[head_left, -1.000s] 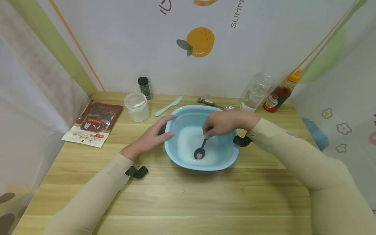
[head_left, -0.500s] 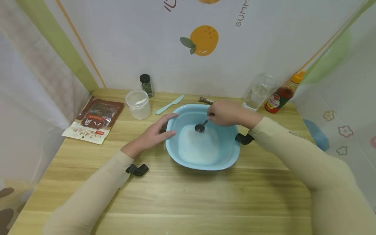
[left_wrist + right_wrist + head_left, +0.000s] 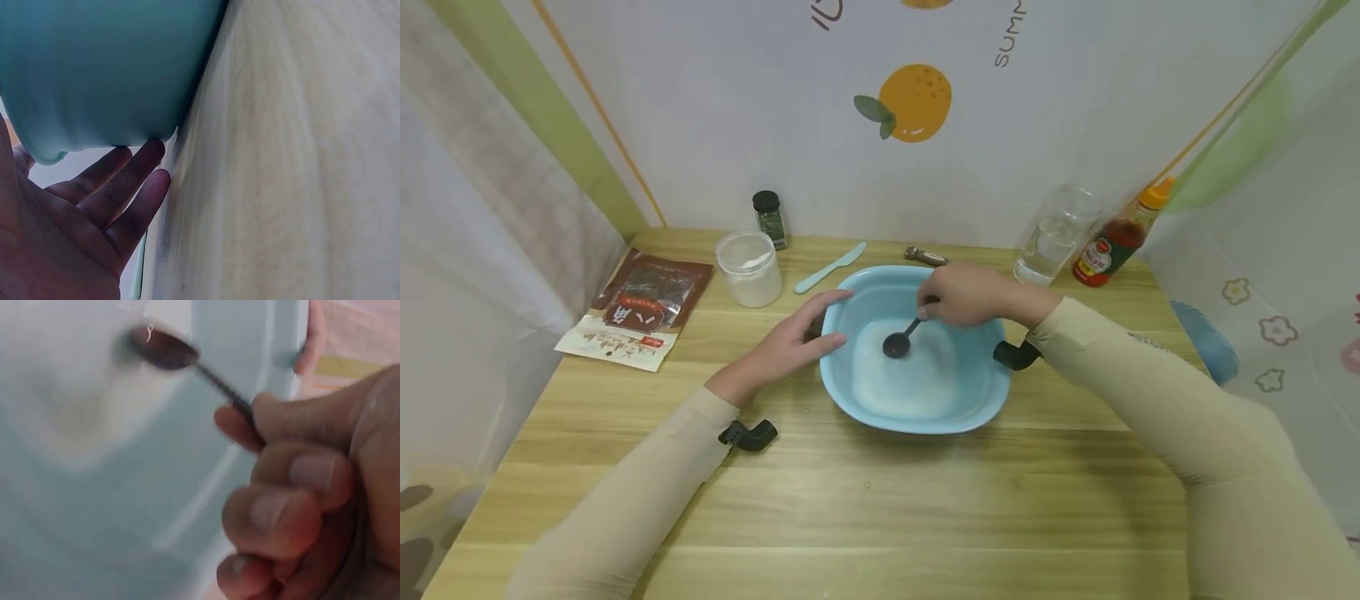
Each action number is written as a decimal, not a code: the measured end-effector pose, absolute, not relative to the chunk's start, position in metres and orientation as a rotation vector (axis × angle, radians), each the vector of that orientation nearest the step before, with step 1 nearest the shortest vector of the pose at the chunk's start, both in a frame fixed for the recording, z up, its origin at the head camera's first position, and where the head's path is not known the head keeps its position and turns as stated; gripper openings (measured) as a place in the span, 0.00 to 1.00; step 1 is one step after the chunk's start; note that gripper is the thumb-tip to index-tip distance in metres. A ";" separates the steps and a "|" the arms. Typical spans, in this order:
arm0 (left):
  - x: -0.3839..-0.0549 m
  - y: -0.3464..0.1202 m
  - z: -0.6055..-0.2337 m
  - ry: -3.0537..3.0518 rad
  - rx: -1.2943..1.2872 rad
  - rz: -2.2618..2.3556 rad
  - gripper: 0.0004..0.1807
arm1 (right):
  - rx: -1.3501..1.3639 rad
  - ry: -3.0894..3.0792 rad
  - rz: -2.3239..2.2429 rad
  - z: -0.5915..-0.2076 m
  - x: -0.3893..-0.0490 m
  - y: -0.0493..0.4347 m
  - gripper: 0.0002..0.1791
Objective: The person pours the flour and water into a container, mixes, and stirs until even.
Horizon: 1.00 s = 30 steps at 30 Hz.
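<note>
Spoon (image 3: 896, 345), small and dark, is inside the blue tub (image 3: 842, 379), a bit left of the middle, over the cloudy white stuff (image 3: 910, 387) at the bottom. One second ago its round end was near the front side, close to the person. Half a second ago it was up at the back. Now it has come forward a little and over to the left. So the spoon is going about in the tub, and to me that looks like stirring. It seems to be partway through, because the spoon is in the tub and the hand has not let go of it. I can't tell how deep the round end dips, or if all the white stuff is mixed. The right hand (image 3: 962, 296) pinches the spoon's handle, with its other fingers folded in, and it has moved along with the spoon. The left hand (image 3: 778, 354) has stayed at the tub's left edge. Its fingers are spread wide, with thumb and pointer finger at the rim and other fingertips touching the outside wall. That should help keep the tub from sliding. Behind, the clear jar (image 3: 750, 275) and the pale green knife (image 3: 831, 267) have not been moved.
</note>
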<state>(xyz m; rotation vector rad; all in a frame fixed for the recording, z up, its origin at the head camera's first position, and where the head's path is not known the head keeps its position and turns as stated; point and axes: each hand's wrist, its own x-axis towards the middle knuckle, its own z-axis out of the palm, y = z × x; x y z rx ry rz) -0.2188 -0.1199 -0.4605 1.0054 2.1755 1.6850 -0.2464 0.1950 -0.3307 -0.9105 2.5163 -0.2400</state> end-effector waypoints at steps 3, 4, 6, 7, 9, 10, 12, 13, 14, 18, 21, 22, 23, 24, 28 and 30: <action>-0.220 -0.119 -0.459 2.190 1.007 1.672 0.37 | -0.869 2.540 -0.188 -0.325 -0.248 0.206 0.12; -0.220 -0.119 -0.459 2.195 1.007 1.668 0.37 | -0.878 2.530 -0.164 -0.323 -0.249 0.209 0.11; -0.220 -0.120 -0.457 2.215 1.007 1.654 0.37 | -0.902 2.478 -0.142 -0.320 -0.248 0.213 0.11; -0.221 -0.121 -0.457 2.223 1.006 1.649 0.37 | -0.919 2.457 -0.137 -0.319 -0.248 0.213 0.11; -0.220 -0.122 -0.457 2.227 0.996 1.642 0.37 | -0.928 2.437 -0.148 -0.321 -0.248 0.212 0.11; -0.220 -0.123 -0.457 2.223 0.991 1.642 0.37 | -0.923 2.439 -0.160 -0.321 -0.248 0.212 0.11; -0.220 -0.123 -0.457 2.211 0.986 1.646 0.37 | -0.895 2.470 -0.173 -0.322 -0.250 0.213 0.12; -0.220 -0.123 -0.458 2.207 0.985 1.648 0.37 | -0.881 2.496 -0.162 -0.322 -0.251 0.214 0.12; -0.219 -0.123 -0.458 2.199 0.986 1.654 0.37 | -0.871 2.517 -0.144 -0.321 -0.252 0.216 0.12; -0.220 -0.122 -0.459 2.206 0.996 1.658 0.37 | -0.888 2.501 -0.057 -0.315 -0.252 0.224 0.10; -0.220 -0.122 -0.459 2.217 0.996 1.654 0.37 | -0.924 2.422 -0.074 -0.316 -0.250 0.225 0.09; -0.220 -0.122 -0.459 2.216 0.996 1.654 0.37 | -0.925 2.404 -0.092 -0.317 -0.250 0.224 0.10; -0.220 -0.122 -0.458 2.213 0.996 1.655 0.37 | -0.919 2.395 -0.112 -0.318 -0.250 0.223 0.10; -0.220 -0.123 -0.459 2.210 0.994 1.657 0.37 | -0.917 2.400 -0.121 -0.319 -0.251 0.223 0.11; -0.219 -0.122 -0.459 2.189 0.998 1.667 0.37 | -0.873 2.446 -0.094 -0.319 -0.252 0.225 0.10; -0.219 -0.122 -0.460 2.183 1.001 1.670 0.37 | -0.874 2.423 -0.070 -0.319 -0.250 0.226 0.09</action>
